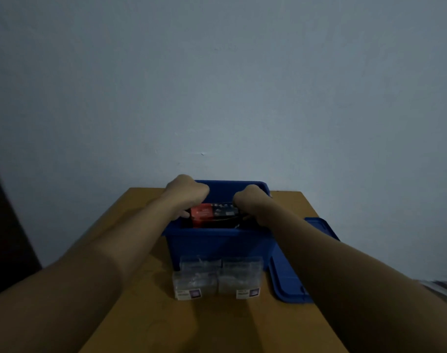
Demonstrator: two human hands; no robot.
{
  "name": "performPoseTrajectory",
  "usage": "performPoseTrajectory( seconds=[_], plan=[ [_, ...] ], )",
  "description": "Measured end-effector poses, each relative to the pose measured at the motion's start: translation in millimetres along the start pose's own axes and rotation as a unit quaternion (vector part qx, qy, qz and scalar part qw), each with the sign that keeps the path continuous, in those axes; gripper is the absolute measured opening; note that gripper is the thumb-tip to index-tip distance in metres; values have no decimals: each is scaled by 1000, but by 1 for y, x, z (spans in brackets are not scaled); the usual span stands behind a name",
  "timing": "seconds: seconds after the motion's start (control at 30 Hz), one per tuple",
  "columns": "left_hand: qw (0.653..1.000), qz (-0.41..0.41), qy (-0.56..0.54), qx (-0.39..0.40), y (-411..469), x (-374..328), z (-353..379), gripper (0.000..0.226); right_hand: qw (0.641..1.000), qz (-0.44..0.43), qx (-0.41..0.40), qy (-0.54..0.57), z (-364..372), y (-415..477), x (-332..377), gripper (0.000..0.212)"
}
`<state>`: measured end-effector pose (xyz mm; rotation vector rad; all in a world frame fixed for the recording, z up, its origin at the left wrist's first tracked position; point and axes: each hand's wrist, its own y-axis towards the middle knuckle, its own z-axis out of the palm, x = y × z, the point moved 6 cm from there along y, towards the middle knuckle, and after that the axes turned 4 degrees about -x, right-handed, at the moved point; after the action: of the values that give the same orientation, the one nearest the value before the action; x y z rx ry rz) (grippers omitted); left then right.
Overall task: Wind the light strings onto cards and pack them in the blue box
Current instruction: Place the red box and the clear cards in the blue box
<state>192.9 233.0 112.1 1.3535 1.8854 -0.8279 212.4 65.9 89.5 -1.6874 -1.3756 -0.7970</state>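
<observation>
Reaching across the worktop [141, 314], both forearms go into the blue box [217, 243], which stands at the far edge, close to the wall [217, 98]. Inside lies a red-and-black card [204, 215] with dark wire across it. The left hand [186, 193] curls its fingers [183, 214] down round the card's left end. The right hand [250, 200] is at the card's right end, its fingers hidden, so I cannot tell their grip. Four clear packets [217, 276] sit just before the box's near wall. A blue lid [286, 281] lies beside the box at the worktop's right edge. Wood shows wide on the left.
</observation>
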Motion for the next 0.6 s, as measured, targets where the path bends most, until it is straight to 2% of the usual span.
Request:
performPoseTrajectory(
  seconds=[0.03,0.1,0.17,0.27,0.37,0.47,0.6],
  plan=[
    [1000,15,1,-6,-1,-1,-1,19,997,-50,6,-55,2,4,-3,17],
    [998,52,11,-25,-7,-1,-4,23,995,-93,-44,-13,-6,9,-5,22],
    [992,110,13,-65,-20,-5,-11,23,985,-139,-85,-62,-15,0,-2,17],
    [968,199,-4,-153,-47,-9,-25,12,969,-212,-124,-30,-32,-26,7,23],
    [945,244,-53,-209,-75,-3,-34,9,944,-275,-181,24,-48,-54,7,25],
    [929,272,-114,-226,-101,15,-32,10,921,-309,-227,64,-55,-85,-13,24],
    [919,298,-157,-204,-133,38,-12,10,899,-345,-259,78,-54,-126,-50,26]
  ],
)
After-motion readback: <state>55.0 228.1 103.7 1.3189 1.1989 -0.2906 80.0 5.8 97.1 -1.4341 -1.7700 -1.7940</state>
